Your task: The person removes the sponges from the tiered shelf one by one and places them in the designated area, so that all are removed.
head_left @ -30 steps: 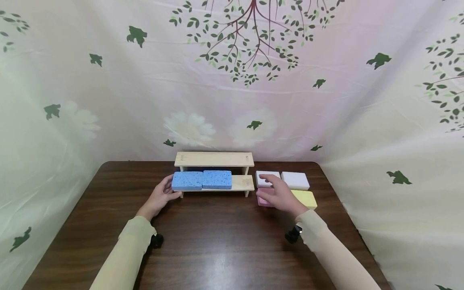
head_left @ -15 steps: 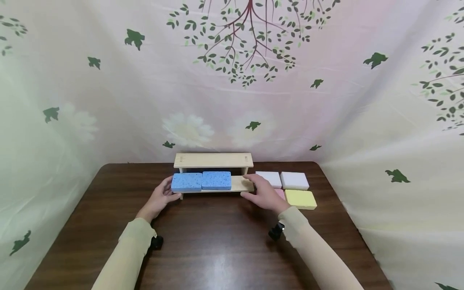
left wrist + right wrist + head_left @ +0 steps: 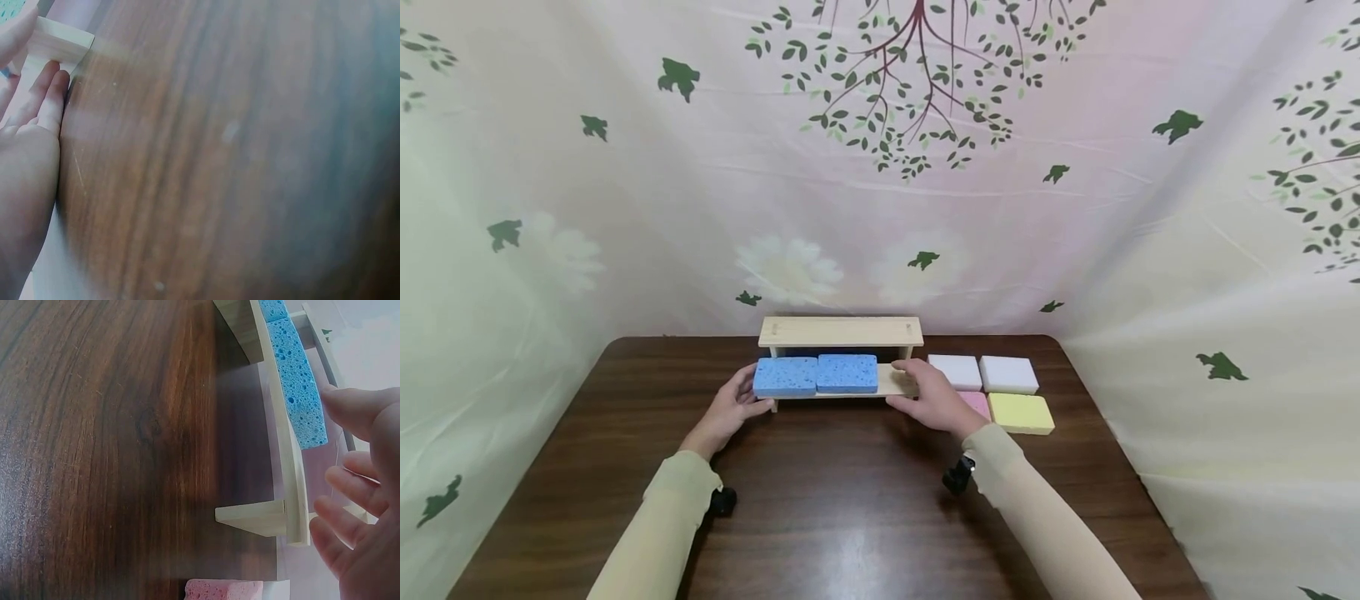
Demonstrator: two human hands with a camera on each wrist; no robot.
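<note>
Two blue sponges [image 3: 786, 377] lie side by side on the lower tier of a two-tier wooden rack [image 3: 840, 331]. My left hand [image 3: 730, 408] is at the rack's left end, thumb in front and fingers along the side; in the left wrist view its fingertips touch the wood. My right hand [image 3: 932, 398] is at the right end of the lower tier, beside its bare stretch. In the right wrist view its fingers [image 3: 350, 487] are spread and loosely bent, with the thumb near the right blue sponge [image 3: 300, 387], holding nothing.
To the right of the rack, on the dark wooden table [image 3: 850, 500], lie two white sponges [image 3: 1009, 374], a yellow sponge [image 3: 1021, 413] and a partly hidden pink sponge [image 3: 974, 403]. A printed cloth [image 3: 850, 208] hangs behind and at both sides.
My right hand has moved left from over the pink and white sponges to the right end of the rack. The left hand and the blue sponges have stayed in place.
</note>
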